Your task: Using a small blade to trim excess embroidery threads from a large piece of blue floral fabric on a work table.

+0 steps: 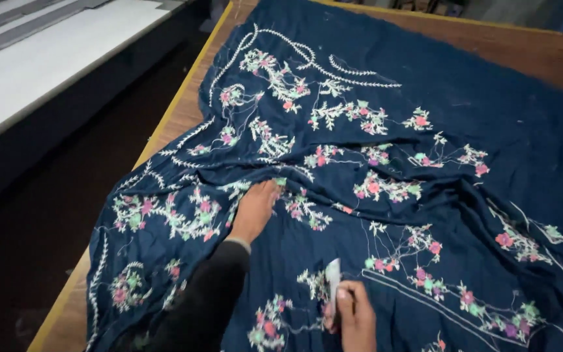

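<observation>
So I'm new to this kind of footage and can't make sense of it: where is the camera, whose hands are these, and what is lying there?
There is no machine here. The one picture comes from a camera worn on a person's head, looking down at their own two bare hands. A dark blue cloth embroidered with white vines and pink and green flowers lies spread and wrinkled over a wooden table with a yellow edge. The left hand, coming out of a dark sleeve, presses flat on the cloth near a fold. The right hand, low in the picture, grips a small pale tool held upright over the embroidery; it is too blurred to say what it is.
</observation>
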